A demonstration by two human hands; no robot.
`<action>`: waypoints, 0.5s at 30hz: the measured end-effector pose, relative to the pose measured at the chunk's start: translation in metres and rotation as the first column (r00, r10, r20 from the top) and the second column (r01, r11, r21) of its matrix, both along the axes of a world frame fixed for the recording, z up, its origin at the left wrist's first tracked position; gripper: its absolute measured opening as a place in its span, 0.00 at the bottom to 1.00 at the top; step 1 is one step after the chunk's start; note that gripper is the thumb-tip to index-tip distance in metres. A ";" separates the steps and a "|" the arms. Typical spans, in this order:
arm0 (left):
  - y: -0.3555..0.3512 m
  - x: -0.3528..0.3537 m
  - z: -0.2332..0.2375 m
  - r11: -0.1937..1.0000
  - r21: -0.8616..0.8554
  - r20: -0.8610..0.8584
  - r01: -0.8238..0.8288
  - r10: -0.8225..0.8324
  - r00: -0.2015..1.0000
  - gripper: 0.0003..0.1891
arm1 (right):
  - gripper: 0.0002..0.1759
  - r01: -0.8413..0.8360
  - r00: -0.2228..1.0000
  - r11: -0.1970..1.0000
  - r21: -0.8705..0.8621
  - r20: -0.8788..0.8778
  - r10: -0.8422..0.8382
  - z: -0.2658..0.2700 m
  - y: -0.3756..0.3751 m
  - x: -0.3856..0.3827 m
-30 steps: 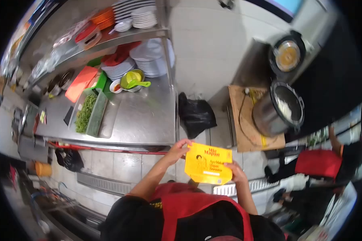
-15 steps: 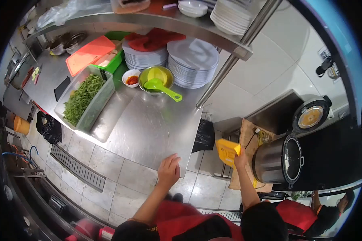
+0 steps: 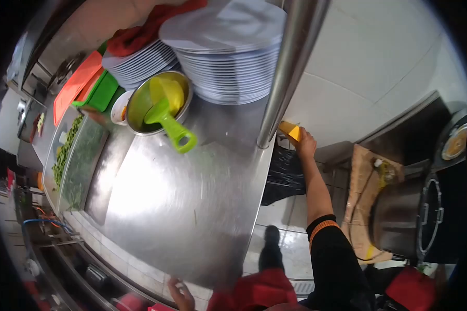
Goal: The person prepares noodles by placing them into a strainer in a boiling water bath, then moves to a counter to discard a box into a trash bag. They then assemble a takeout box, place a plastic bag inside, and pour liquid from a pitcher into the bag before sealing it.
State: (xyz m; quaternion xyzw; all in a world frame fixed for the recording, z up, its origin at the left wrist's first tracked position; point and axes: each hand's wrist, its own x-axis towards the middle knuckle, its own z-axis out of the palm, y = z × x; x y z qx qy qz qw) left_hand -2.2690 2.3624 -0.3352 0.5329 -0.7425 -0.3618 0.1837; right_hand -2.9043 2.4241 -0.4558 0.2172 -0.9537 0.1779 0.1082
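Note:
My right hand (image 3: 307, 145) is closed on a yellow item (image 3: 290, 131) beside the right end of the steel table (image 3: 202, 207), just above a black plastic bag (image 3: 285, 176). My left hand (image 3: 180, 294) is at the bottom of the view by the table's front edge, fingers apart, with nothing in it. On the table, a green ladle (image 3: 171, 127) rests in a metal bowl (image 3: 135, 116) that also holds something yellow-green.
Stacks of white plates (image 3: 238, 78) stand behind the bowl, next to a metal post (image 3: 290, 67). A tub of green leaves (image 3: 83, 160) sits at the left. An open cooker (image 3: 399, 217) stands at the right on a wooden board (image 3: 360, 192).
My right hand has moved forward with the yellow item to the table's right end. My left hand has come off the table corner, down and left. The view has shifted closer to the table.

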 end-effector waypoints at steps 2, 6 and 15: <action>0.030 0.013 -0.027 0.998 0.066 0.253 -0.002 -0.015 0.967 0.14 | 0.20 -0.037 0.996 0.988 0.151 0.087 0.025 -0.030 -0.019 -0.016; 0.090 0.002 -0.055 0.954 0.298 0.319 0.045 -0.144 0.937 0.13 | 0.20 -0.260 0.907 0.903 0.343 0.408 0.107 -0.081 -0.017 -0.008; 0.114 -0.054 -0.103 0.870 0.401 0.003 0.285 -0.313 0.950 0.17 | 0.23 -0.181 0.947 0.896 0.406 0.318 0.047 -0.094 0.009 -0.038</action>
